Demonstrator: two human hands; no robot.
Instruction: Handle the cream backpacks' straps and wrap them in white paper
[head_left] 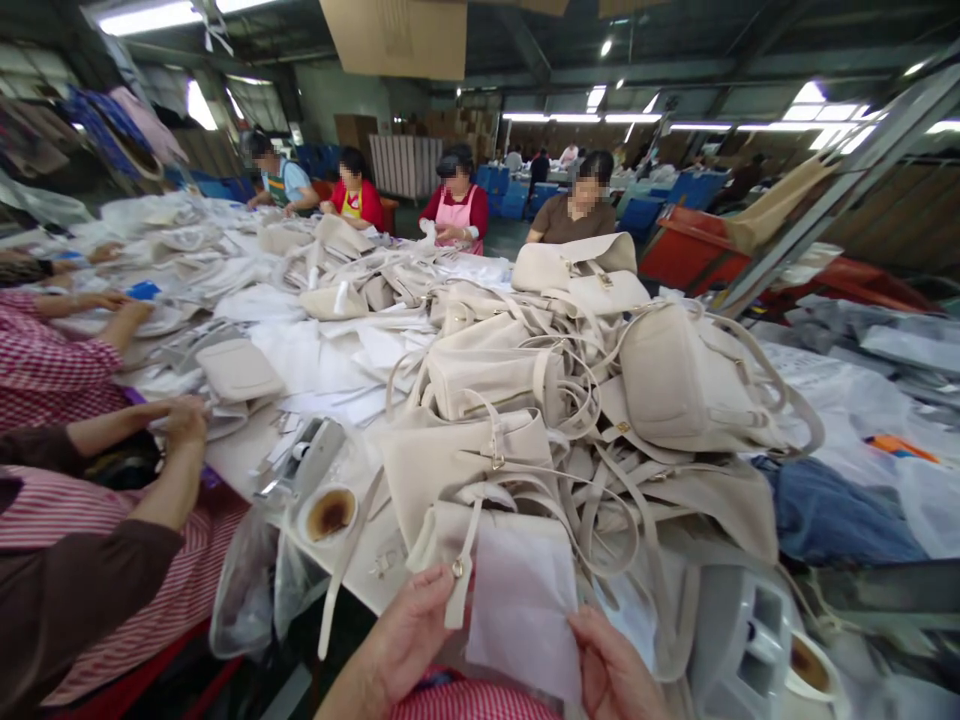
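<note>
My left hand (409,632) is closed at the table's near edge, thumb and fingers pinching a beige strap tab (463,575) with a small round metal fitting. Across from it, my right hand (609,660) is closed on the edge of a thin, translucent white sheet (521,595). That sheet lies over the front of a beige handbag (442,525), whose lower part it hides. Right behind are more beige handbags (465,450) with their straps tangled together.
A tape dispenser (319,455) and a bowl of brown paste (330,513) stand to the left. Another grey dispenser (739,640) sits at lower right, beside blue cloth (832,515). Co-workers line the table's left and far sides. A slanted metal post (847,185) rises at right.
</note>
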